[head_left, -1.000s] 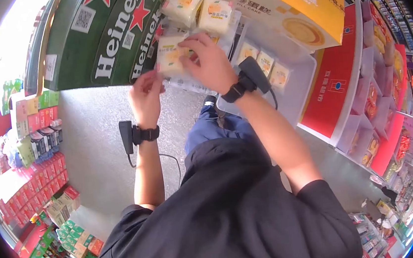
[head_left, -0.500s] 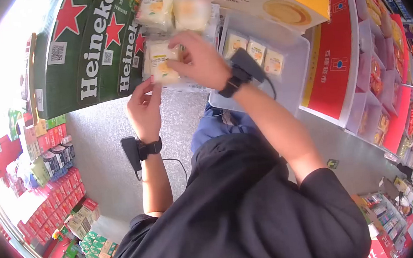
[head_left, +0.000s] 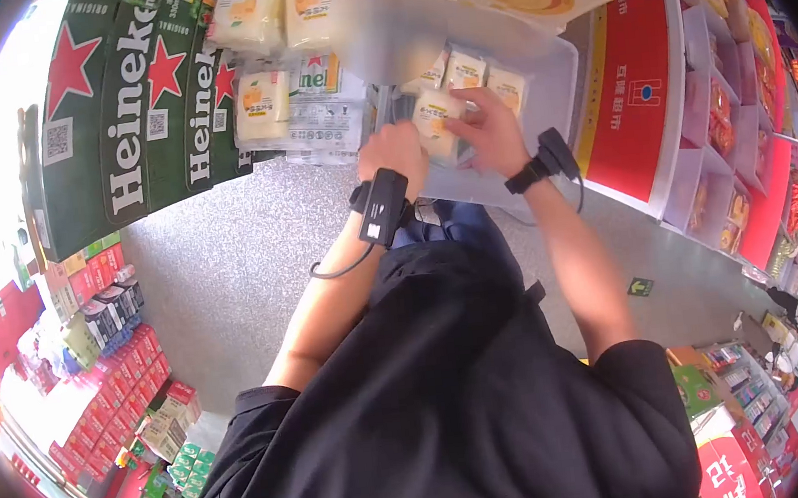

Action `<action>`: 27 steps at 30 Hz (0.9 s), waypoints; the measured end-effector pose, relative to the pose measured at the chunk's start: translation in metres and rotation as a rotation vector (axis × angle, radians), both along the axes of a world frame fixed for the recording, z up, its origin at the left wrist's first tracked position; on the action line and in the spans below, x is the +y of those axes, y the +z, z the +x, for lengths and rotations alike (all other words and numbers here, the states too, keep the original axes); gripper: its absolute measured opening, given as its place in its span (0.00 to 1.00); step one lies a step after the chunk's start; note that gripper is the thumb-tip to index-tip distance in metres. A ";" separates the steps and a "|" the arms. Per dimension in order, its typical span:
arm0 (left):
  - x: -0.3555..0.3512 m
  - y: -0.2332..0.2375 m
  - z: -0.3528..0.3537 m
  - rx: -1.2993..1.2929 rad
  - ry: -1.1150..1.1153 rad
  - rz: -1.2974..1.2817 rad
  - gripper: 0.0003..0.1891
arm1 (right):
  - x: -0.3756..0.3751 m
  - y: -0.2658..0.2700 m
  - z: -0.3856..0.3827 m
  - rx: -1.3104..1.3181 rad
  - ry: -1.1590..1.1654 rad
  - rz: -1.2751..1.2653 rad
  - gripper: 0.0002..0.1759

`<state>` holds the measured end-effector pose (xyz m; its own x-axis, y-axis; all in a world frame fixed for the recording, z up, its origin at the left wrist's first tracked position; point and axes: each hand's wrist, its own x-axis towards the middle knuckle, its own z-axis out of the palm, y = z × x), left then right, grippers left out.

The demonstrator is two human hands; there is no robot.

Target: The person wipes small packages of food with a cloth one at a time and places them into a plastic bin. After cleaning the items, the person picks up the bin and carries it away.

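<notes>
Fingers of left hand (head_left: 391, 149) and right hand (head_left: 488, 130) curled around cake packet (head_left: 432, 116) over tray (head_left: 561, 85).

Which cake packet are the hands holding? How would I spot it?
Find the green beer boxes with red stars, then look right to the white plastic crate. Several pale yellow wrapped packets sit inside. Yours is the nearest packet, the only one held between the left hand and the right hand.
</notes>
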<state>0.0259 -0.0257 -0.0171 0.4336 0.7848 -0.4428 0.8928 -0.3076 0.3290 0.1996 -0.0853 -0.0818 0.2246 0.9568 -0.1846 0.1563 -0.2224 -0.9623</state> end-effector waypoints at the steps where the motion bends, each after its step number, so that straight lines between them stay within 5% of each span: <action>1: 0.001 -0.003 0.002 0.031 -0.022 0.005 0.10 | 0.002 -0.009 -0.001 -0.030 0.011 -0.026 0.26; 10: 0.011 -0.030 0.020 0.026 -0.114 -0.120 0.12 | 0.013 -0.042 -0.021 -0.132 0.008 -0.077 0.24; 14: 0.018 -0.071 0.024 0.101 0.095 -0.238 0.23 | 0.017 -0.054 -0.026 -0.229 0.063 -0.036 0.23; 20: 0.017 -0.079 0.027 0.112 0.132 -0.234 0.24 | 0.019 -0.068 -0.026 -0.405 0.143 -0.015 0.22; 24: 0.006 -0.049 0.013 -0.092 -0.136 -0.106 0.15 | 0.021 -0.048 -0.025 -0.480 0.154 0.011 0.21; 27: -0.018 0.058 -0.014 -0.205 -0.058 0.038 0.12 | 0.032 0.022 -0.035 -0.320 0.033 0.015 0.16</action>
<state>0.0124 -0.0441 0.0405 0.5562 0.7707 -0.3110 0.7890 -0.3722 0.4888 0.1644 -0.0533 -0.0599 0.2373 0.9668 -0.0951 0.4584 -0.1978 -0.8664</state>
